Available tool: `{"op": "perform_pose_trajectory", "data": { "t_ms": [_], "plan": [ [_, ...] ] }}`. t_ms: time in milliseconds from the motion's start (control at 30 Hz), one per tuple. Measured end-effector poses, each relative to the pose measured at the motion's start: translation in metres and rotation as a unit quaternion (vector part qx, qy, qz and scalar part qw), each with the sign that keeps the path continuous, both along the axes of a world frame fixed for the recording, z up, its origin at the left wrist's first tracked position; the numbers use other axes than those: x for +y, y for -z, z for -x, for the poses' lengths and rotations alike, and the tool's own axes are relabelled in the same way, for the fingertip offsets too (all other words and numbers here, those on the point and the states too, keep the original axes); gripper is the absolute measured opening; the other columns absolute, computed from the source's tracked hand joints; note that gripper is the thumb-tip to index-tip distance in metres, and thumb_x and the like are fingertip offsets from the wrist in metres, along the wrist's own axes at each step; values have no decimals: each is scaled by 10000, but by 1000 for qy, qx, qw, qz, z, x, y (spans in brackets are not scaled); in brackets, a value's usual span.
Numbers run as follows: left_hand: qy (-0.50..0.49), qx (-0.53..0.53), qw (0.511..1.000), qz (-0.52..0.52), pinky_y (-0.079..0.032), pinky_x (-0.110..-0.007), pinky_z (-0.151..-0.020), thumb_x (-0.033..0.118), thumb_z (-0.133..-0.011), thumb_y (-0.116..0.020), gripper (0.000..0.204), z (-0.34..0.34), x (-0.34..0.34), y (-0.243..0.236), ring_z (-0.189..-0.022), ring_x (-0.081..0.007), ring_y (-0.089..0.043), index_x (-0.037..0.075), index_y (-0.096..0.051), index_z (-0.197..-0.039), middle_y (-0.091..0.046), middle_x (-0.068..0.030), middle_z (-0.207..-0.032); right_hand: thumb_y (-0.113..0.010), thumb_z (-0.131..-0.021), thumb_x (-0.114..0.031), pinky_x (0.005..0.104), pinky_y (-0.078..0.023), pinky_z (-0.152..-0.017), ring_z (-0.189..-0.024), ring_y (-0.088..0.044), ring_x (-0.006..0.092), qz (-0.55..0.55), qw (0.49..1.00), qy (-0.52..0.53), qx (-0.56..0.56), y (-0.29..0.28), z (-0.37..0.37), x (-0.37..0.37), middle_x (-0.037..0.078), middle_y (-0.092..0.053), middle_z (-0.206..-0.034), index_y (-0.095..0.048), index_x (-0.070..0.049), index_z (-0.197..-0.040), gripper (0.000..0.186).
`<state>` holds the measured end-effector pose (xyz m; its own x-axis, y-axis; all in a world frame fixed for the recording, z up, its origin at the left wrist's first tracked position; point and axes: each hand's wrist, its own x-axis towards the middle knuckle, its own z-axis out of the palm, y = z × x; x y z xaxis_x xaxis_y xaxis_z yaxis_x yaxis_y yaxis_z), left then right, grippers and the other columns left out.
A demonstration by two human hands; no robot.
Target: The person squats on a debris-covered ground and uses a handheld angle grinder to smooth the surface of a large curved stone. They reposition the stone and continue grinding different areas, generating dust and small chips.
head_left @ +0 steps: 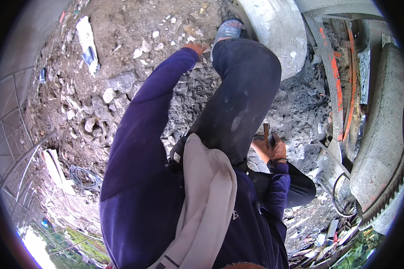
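Observation:
My left arm, in a dark blue sleeve, reaches forward to the rubble. My left hand is low over the stony ground beside my left foot in a grey-blue shoe; its fingers are too small and turned away to read. Close to my body on the right, my right hand is closed around a narrow brown stick-like piece that stands up from its grip. Whether that piece is wood or rusty metal I cannot make out. A dark band circles the right wrist.
A pale concrete cylinder stands ahead of my foot. To the right are orange-marked metal beams and a grey block with a toothed edge. Broken stones, a wire coil and a white wrapper lie left.

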<state>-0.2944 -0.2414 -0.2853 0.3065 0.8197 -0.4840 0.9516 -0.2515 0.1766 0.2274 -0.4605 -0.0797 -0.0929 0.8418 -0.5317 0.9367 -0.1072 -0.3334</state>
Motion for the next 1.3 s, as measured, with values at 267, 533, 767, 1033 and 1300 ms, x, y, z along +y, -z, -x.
{"op": "perform_pose_trajectory", "data": {
  "t_ms": [267,533,767,1033,1300],
  "plan": [
    [212,51,976,-7,-484,-521,-994,251,-1016,-496,290,3,-68,90,-1035,-286,-726,207,-742,-1163,-752,-33,-1148,-757,-828,-106,405,-571,-895,-1069,-721,374,90,996,13,8,-4,9,16,248,-725,-1156,-645,3,-1318,514],
    [189,92,962,174,-512,-527,-950,273,-962,-595,260,41,-223,20,-1013,-301,-730,152,-717,-1157,-748,-129,-1128,-744,-823,-189,472,-576,-766,-883,-715,435,-46,998,-23,35,-15,7,4,247,-722,-923,-683,-17,-1216,433],
    [28,88,963,252,-550,-523,-858,231,-949,-653,270,121,-300,-9,-968,-312,-713,156,-689,-1205,-728,-143,-1128,-734,-836,-285,502,-578,-803,-924,-728,429,5,999,34,8,-37,22,-15,276,-724,-947,-697,-61,-1212,439],
    [-478,-85,821,300,-593,-518,-752,182,-934,-718,333,156,-248,1,-915,-325,-695,159,-657,-1260,-705,-158,-1128,-727,-838,-307,536,-560,-905,-1044,-695,439,-45,990,132,-23,-37,-10,-45,209,-717,-1177,-672,-109,-1268,476],
    [-718,-519,464,-22,-637,-513,-647,134,-919,-783,428,195,-115,-49,-863,-337,-676,163,-625,-1316,-681,-174,-1128,-689,-883,-427,513,-568,-909,-995,-716,448,-155,949,270,-49,-19,-51,-13,292,-726,-1012,-736,-18,-1117,473]
  ]
}}
